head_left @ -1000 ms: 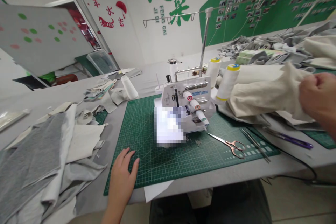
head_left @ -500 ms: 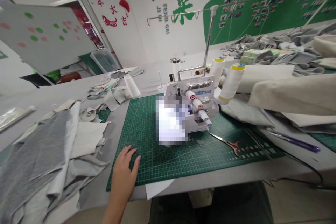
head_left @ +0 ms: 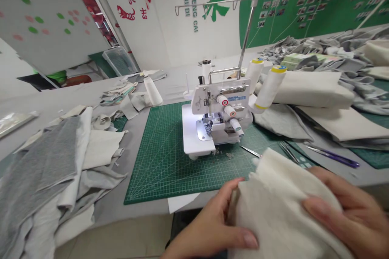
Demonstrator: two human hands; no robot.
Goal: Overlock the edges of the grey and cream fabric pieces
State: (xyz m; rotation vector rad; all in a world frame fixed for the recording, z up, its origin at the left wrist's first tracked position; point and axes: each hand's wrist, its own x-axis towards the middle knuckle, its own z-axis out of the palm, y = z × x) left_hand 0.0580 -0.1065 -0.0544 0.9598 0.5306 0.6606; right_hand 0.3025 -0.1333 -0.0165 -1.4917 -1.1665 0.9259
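A cream piece of fabric (head_left: 273,206) is held up in front of me, between both hands, at the lower right. My left hand (head_left: 221,222) is closed on its left edge, thumb in front and fingers behind. My right hand (head_left: 343,206) grips the fabric's right side, the thumb pressed on its face; this hand is slightly blurred. Beyond the fabric stands a white overlock sewing machine (head_left: 219,109) with its lamp lit, on a green cutting mat (head_left: 164,170). Scissors (head_left: 251,151) lie right of the machine, their handles hidden by the fabric.
Grey and cream fabric pieces (head_left: 54,162) are heaped on the left. More folded cream fabric (head_left: 310,89) lies on the right, near purple-handled thread snips (head_left: 334,157) and tweezers (head_left: 288,151). White thread cones (head_left: 271,87) stand behind the machine. Another cone (head_left: 152,91) leans at left.
My left hand has left the cutting mat and moved right. My right hand has come into view, and both now hold the cream fabric. The top fabric on the right pile has gone.
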